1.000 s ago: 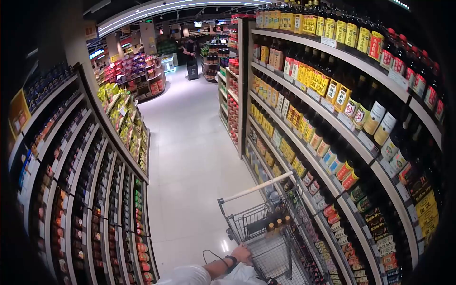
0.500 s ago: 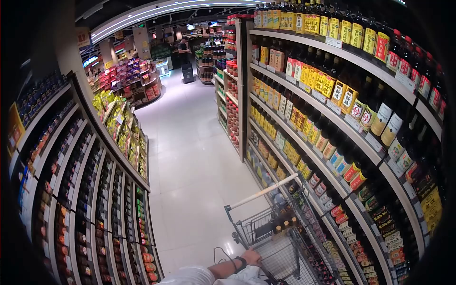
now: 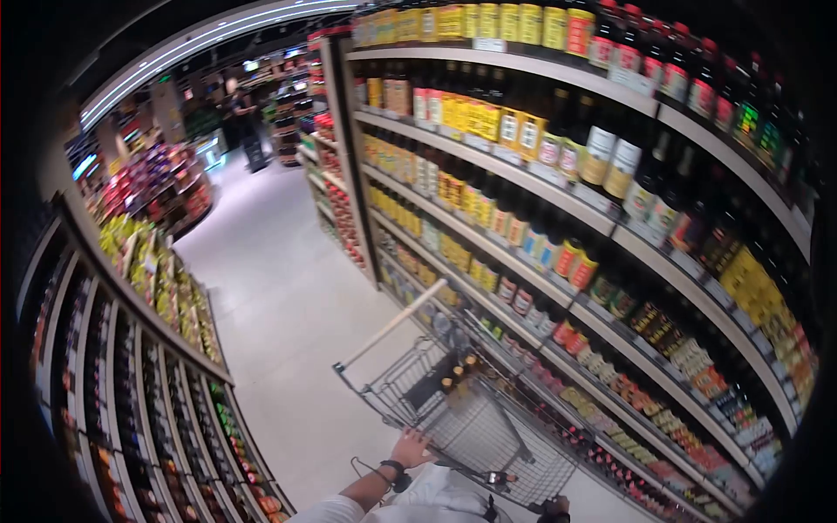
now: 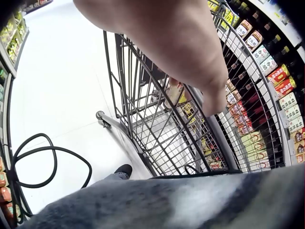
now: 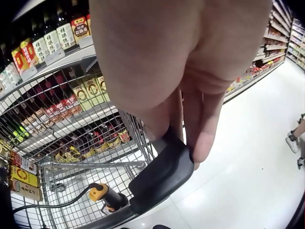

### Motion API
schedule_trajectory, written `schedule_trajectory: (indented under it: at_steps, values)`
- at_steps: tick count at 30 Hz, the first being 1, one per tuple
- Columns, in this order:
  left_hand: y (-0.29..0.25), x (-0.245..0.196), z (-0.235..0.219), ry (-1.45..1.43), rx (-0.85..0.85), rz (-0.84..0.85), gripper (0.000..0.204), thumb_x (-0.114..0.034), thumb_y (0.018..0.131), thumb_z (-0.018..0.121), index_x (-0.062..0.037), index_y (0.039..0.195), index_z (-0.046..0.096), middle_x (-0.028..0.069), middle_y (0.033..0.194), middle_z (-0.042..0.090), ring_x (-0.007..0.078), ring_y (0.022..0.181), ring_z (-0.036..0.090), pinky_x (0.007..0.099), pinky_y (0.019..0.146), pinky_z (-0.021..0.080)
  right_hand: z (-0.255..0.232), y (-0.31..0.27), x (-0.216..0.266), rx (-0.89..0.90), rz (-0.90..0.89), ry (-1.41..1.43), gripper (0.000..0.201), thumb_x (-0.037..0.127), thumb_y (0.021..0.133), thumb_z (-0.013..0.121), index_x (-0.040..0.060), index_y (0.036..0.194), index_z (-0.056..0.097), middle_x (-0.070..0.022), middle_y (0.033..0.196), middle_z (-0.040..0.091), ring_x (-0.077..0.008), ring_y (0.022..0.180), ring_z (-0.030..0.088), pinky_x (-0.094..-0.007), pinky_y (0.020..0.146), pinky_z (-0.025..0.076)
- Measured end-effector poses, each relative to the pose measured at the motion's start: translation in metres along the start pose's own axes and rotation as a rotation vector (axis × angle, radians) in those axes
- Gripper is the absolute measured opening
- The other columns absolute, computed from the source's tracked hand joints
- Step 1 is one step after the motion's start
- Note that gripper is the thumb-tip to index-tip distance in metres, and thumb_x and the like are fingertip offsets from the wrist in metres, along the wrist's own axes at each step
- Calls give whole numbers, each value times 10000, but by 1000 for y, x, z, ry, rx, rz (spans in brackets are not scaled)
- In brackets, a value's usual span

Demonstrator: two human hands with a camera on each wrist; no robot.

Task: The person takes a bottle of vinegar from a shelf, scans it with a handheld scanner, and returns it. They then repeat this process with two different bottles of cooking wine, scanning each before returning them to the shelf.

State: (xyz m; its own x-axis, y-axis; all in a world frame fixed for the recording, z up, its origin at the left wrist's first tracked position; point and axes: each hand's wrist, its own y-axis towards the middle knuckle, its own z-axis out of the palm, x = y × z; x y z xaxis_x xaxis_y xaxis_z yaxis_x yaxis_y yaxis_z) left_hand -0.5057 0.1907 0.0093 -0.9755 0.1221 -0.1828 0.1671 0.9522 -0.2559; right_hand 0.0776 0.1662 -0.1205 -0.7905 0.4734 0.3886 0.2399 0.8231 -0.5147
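Note:
A wire shopping cart (image 3: 488, 427) stands low in the head view, with several orange-capped bottles (image 3: 452, 378) inside near its far end. My left hand (image 3: 411, 447) lies at the cart's near left side; in the left wrist view that hand (image 4: 176, 47) has its fingers bent down over the cart's rim. The right wrist view shows my right hand (image 5: 176, 71) holding the black end of the cart's handle (image 5: 164, 176), thumb on one side and fingers on the other. Several small boxes (image 5: 24, 176) lie in the cart's basket.
Shelves of bottles (image 3: 523, 192) line the right side close to the cart, and another shelf unit (image 3: 131, 375) lines the left. Pale floor (image 3: 279, 296) runs between them. Farther off stand a snack display (image 3: 157, 187) and a person (image 3: 242, 113) beside a dark cart.
The head view has swung to the right and tilted, so shelves and aisle sit farther left. The cart and my left hand also appear farther left, the hand still at the cart's side.

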Motion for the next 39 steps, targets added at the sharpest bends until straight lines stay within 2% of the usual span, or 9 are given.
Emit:
schedule_trajectory:
  at_steps: [1,7,10,11,14,19,29,32,39]
  values:
    - [-8,-4,3,74,-38,-6,708,-587,868,556,-188,1446,468,197,1498,395,354,1395,352,585,1158,185,-2,-4,12,-21,20,40,534,271,623,822,-44,1036,696,-218,1050,697,-352,970,686,-407,844,583]
    - [-47,-27,19,403,127,5,777,-622,907,484,-381,1572,163,183,1651,-28,466,1501,-16,691,1142,102,32,12,25,30,-91,-91,442,369,663,817,20,913,712,-154,940,708,-325,904,692,-405,846,571]
    - [-55,-23,37,176,-9,-33,791,-599,899,503,-374,1575,158,181,1651,-50,479,1496,-25,702,1135,94,37,-3,57,42,-103,-234,484,421,673,778,23,941,714,-155,1064,676,-360,1038,642,-423,913,537]
    - [-55,-23,33,132,-74,-55,887,-538,794,670,-379,1554,242,144,1660,-17,460,1502,-17,686,1140,152,37,3,66,60,-103,-264,509,445,686,762,19,962,711,-158,1101,667,-379,1077,625,-422,937,526]
    - [-54,-14,16,13,155,-172,891,-555,784,679,-406,1547,243,147,1659,-8,462,1500,-36,694,1127,185,41,14,85,217,-111,-200,412,406,675,799,13,784,738,-126,797,733,-299,819,724,-373,797,590]
    - [-35,43,52,-100,145,-192,801,-555,765,718,-411,1484,397,157,1653,62,487,1486,-79,602,1158,247,35,-2,135,307,-78,-215,482,339,621,843,46,982,716,-173,990,730,-334,946,712,-397,850,586]
    - [-44,99,32,-197,79,-251,719,-532,771,720,-403,1438,486,233,1636,3,525,1459,-141,537,1221,49,58,-61,234,280,83,-247,380,212,762,728,72,1111,679,-161,1120,705,-312,1067,685,-411,899,559]
    - [-43,123,38,-132,-24,-256,670,-432,729,761,-433,1367,558,188,1646,67,485,1483,-107,523,1172,284,75,-60,257,276,102,-236,406,203,768,723,46,1137,655,-181,1150,688,-322,1092,672,-420,911,553]
    - [-37,171,14,-417,83,-319,694,-400,696,827,-358,1339,570,174,1622,-208,468,1447,-263,691,1015,382,132,-59,293,202,65,-249,343,195,905,525,-7,1170,607,-236,1189,655,-371,1127,640,-467,937,530]
